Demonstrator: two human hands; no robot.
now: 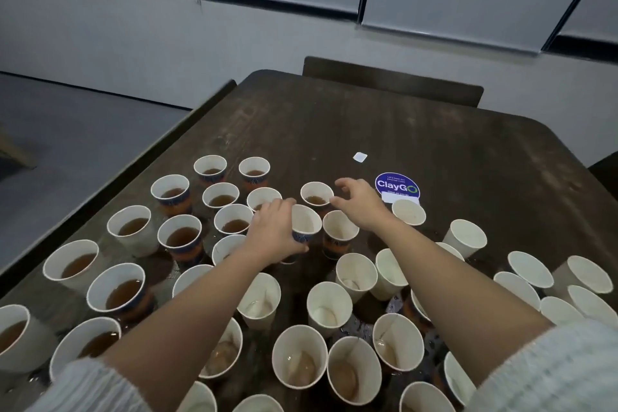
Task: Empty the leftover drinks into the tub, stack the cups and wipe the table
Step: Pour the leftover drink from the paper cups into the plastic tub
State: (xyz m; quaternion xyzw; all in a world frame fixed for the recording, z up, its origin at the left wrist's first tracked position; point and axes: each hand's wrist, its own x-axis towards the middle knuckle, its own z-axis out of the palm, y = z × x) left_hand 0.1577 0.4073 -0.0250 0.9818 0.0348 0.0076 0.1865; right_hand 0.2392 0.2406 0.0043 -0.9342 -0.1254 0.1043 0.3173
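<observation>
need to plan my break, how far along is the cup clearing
Partly done. Cups on the right, like this one, look emptied. The left hand grips an empty cup; the right hand reaches for a tea cup. Left-side cups still hold tea; nothing stacked, table wet.

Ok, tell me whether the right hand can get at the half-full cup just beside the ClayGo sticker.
Probably yes. The right hand hovers open right beside that cup, fingers spread at its rim, nothing between them. The left hand is busy holding an empty cup.
</observation>
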